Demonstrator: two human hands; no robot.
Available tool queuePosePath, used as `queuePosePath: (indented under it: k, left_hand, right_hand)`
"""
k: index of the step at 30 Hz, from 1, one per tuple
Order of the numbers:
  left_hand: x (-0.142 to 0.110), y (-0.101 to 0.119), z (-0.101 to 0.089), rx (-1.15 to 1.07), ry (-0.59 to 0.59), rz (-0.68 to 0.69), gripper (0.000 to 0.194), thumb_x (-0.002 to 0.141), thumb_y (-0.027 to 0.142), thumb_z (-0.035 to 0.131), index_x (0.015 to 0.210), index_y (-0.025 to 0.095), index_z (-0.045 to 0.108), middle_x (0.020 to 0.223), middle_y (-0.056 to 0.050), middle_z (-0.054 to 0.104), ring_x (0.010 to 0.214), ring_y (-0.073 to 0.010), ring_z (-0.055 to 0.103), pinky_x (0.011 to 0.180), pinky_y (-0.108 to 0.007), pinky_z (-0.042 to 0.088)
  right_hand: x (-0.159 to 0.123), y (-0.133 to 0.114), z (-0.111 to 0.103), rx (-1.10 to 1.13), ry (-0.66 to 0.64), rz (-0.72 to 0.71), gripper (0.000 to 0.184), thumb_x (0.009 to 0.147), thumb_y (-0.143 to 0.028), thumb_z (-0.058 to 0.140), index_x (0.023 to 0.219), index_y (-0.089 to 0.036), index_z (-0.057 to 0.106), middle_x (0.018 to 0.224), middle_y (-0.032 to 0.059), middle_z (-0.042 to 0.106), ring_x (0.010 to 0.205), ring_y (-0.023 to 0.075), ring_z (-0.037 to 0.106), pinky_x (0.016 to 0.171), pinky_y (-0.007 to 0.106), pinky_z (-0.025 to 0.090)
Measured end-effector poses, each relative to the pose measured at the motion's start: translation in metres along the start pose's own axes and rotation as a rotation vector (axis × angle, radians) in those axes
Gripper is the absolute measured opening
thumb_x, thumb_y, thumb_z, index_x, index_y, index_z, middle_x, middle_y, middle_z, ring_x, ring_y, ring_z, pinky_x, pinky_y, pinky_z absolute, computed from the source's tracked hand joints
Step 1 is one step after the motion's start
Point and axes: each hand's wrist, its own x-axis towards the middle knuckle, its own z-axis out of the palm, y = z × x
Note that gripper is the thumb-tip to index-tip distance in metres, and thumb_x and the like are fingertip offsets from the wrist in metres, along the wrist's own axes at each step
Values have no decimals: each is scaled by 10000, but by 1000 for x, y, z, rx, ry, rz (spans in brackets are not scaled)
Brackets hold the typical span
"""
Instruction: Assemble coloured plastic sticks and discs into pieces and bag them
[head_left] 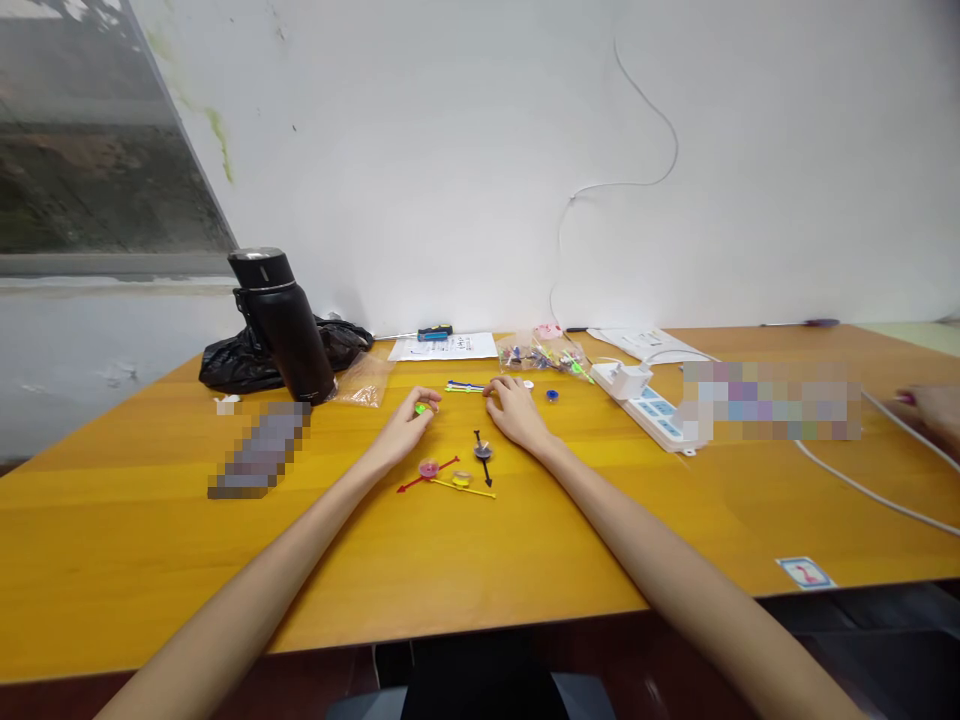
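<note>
My left hand [405,425] is closed on a small bright green plastic spinner base [421,408], held between thumb and fingers just above the table. Palm down, my right hand [516,415] has curved, parted fingers, its tips beside thin plastic pointers [465,386] in blue, yellow and green. Whether the fingertips touch them I cannot tell. Between my forearms lie arrow spinners: a red one [428,468], a yellow one [461,479] and a black one [482,451]. A blue round piece [553,396] and a white one [529,385] rest beyond my right hand.
Left are a black bottle [281,325], a black plastic bag [221,362] and a blurred phone-like slab [262,450]. Behind lie a screwdriver [435,333] and a clear bag of parts [540,353]. A power strip [656,415] stands right. Another person's hand [937,415] is far right.
</note>
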Motion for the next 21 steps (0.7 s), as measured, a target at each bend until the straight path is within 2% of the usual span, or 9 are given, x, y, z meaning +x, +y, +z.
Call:
queuePosePath:
  k: [2,5,8,11,17,21]
  left_hand:
    - [1,-2,1,-61,-7,5,322,752,104,476,1050,193,556,995,-15,587,645,-89,468,609,-220,387]
    - [1,-4,3,-149,-18,4,249,787,129,493,1026,191,523,989,-28,585,764,-114,576,696,-239,452]
    - [0,-5,4,-186,-81,12,228,831,185,545,1055,200,503,1019,-38,596,878,-146,636,830,-292,502]
    - [-1,-6,6,-174,-129,59,244,835,188,579,1068,207,507,1109,-44,598,962,-154,637,927,-320,495]
    - [-2,-5,8,-189,-150,82,279,823,203,632,1075,204,513,1203,-56,568,1006,-155,628,955,-323,490]
    - [-3,-1,7,-253,-161,73,302,840,276,671,1091,207,517,1280,-71,543,1088,-182,625,982,-337,483]
  right_hand:
    - [0,-6,-4,38,59,-22,178,922,-142,503,1008,-185,653,1140,112,614,1110,272,517,1020,432,409]
    - [-3,-24,-12,138,104,-107,195,943,-149,488,1054,-202,640,1127,98,602,1127,256,532,1022,415,427]
    - [-10,-47,-19,237,17,-230,263,973,-173,471,1187,-235,611,1164,87,590,1134,226,559,1012,380,454]
    - [-15,-62,-21,260,-98,-326,293,987,-213,490,1260,-258,588,1218,91,581,1142,218,577,1001,371,474]
    - [-15,-61,-18,270,-119,-331,231,981,-221,529,1197,-244,609,1249,100,584,1204,227,569,1030,396,470]
    - [-14,-60,-22,301,-115,-321,164,985,-246,535,1126,-237,618,1213,84,582,1098,202,616,983,368,495]
